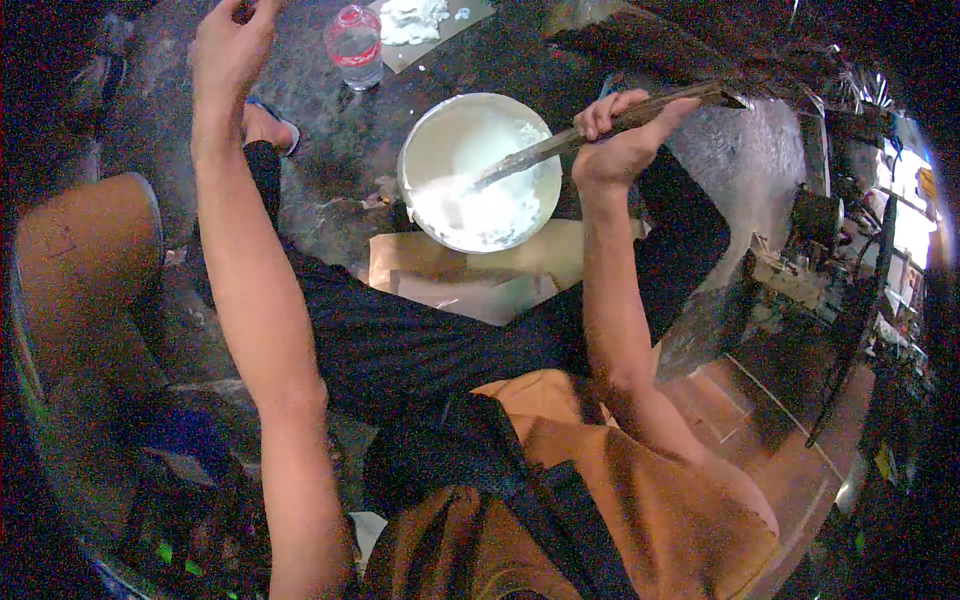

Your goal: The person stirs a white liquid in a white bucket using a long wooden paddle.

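Dark, stained floor (335, 165) is spread beneath black-clad legs (410, 335); between them, a white bucket (428, 148) of white paste (490, 220) is set. By the wrapped fingers of the right hand (618, 145), a wooden stick (535, 157) is gripped, its end angled into the bucket. The left hand's (232, 50) fingers are half curled; whether anything is held cannot be told. Stirring seems in hand; another stroke would call for a steadied bucket.

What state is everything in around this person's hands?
Bucket: open, white stuff inside.
Wooden stick: held, one end over the bucket's white stuff.
Right hand: closed around the wooden stick.
Left hand: fingers curled, partly cut off; grip unclear.
Bottle: apparently upright; fill unclear.
Flat sheet: bearing white paste.
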`<state>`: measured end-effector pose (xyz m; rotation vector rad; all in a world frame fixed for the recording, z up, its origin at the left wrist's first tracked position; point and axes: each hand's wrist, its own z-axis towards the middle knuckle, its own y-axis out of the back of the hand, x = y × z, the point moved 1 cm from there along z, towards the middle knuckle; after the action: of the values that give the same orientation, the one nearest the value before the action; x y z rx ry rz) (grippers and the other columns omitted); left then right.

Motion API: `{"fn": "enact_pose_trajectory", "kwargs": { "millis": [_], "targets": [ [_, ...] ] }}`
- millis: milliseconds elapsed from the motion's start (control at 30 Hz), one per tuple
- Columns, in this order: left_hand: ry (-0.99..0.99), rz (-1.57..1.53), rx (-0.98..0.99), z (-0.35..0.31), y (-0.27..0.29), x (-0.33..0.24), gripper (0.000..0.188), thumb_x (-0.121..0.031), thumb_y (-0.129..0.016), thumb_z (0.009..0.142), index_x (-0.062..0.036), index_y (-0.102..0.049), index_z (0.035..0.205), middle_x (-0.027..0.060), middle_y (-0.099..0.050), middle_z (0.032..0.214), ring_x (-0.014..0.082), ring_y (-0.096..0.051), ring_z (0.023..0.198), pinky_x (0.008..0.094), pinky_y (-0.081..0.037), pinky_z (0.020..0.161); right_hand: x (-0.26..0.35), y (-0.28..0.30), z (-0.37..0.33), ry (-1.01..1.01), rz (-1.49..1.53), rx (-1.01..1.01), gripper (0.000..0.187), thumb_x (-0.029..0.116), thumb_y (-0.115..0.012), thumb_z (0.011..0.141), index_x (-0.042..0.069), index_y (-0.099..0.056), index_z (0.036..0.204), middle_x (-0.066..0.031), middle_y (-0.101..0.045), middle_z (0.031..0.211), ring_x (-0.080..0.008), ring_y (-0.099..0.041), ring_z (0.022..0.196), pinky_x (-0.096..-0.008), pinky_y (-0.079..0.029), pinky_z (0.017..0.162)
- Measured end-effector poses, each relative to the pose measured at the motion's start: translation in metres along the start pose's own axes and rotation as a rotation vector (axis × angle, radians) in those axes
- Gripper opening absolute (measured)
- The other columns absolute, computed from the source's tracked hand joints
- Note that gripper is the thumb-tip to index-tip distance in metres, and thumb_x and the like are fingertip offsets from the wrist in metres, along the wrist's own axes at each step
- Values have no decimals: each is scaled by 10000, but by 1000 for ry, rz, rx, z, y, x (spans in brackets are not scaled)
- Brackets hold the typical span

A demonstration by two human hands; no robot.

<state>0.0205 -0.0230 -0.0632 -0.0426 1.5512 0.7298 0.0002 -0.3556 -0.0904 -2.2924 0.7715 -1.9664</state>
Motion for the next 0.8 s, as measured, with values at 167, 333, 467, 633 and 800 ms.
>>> {"fn": "enact_pose_trajectory", "kwargs": {
  "millis": [167, 333, 467, 633, 800],
  "targets": [
    [-32, 25, -2, 1, 18, 0, 341, -260, -632, 899, 31, -624, 1075, 54, -655, 872, 118, -591, 786, 257, -472, 703, -19, -16, -1, 125, 67, 97, 699, 806, -321, 807, 130, -386, 640, -1, -329, 499, -142, -318, 425, -282, -275, 440],
    [-97, -25, -44, 7, -8, 6, 329, -294, -612, 915, 25, -650, 987, 37, -633, 772, 104, -574, 701, 246, -459, 636, -70, 15, 12, 61, 18, 67, 691, 807, -337, 801, 135, -380, 646, -2, -321, 489, -140, -324, 419, -283, -276, 428],
    [-54, 196, 8, 25, 20, 33, 488, -470, -660, 832, -79, -668, 1125, 82, -706, 963, 149, -650, 905, 278, -479, 827, -65, 7, 5, -79, 45, -39, 683, 801, -368, 798, 139, -362, 628, -8, -299, 469, -141, -316, 408, -283, -269, 416],
    [-132, 326, -13, 28, 15, 32, 479, -433, -673, 835, -50, -663, 1123, 81, -698, 1003, 140, -628, 950, 272, -464, 867, -51, 19, 18, -120, 121, -84, 687, 801, -375, 795, 139, -362, 612, -7, -301, 480, -137, -297, 408, -277, -254, 419],
    [-96, 186, 52, 24, 12, 27, 462, -384, -664, 860, -10, -645, 1131, 78, -694, 1016, 125, -616, 961, 261, -457, 869, -15, 19, 14, -141, 124, -11, 697, 813, -354, 791, 139, -372, 612, -3, -300, 493, -136, -278, 419, -273, -250, 439]
  ]
}}
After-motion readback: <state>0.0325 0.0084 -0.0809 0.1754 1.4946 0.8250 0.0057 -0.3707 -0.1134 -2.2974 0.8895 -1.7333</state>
